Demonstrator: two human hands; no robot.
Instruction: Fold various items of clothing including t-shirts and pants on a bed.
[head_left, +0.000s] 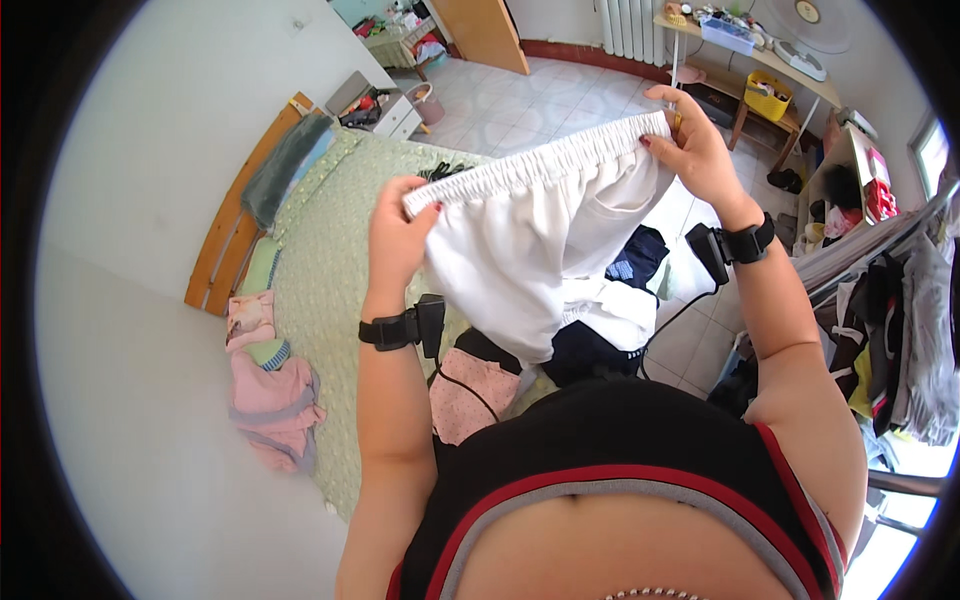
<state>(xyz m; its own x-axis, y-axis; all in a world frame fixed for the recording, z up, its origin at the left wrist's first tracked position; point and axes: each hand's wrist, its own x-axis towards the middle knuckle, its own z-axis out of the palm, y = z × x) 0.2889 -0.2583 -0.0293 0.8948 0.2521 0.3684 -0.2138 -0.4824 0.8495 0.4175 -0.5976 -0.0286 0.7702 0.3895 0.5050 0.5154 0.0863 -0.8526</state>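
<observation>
A pair of white shorts with a gathered elastic waistband is stretched between my two hands, above the bed. My left hand pinches the waistband's left end, thumb in front. At the higher right end, my right hand grips the band between thumb and fingers. The legs of the shorts hang down loosely. Below and behind them lie a white garment, dark navy clothing and a folded pink dotted cloth. The shorts hide part of that pile.
A bed with a pale green cover and wooden headboard stands at left. Pink bedding lies along its edge. Clothes hang on a rack at right. A desk and yellow basket stand at the far right.
</observation>
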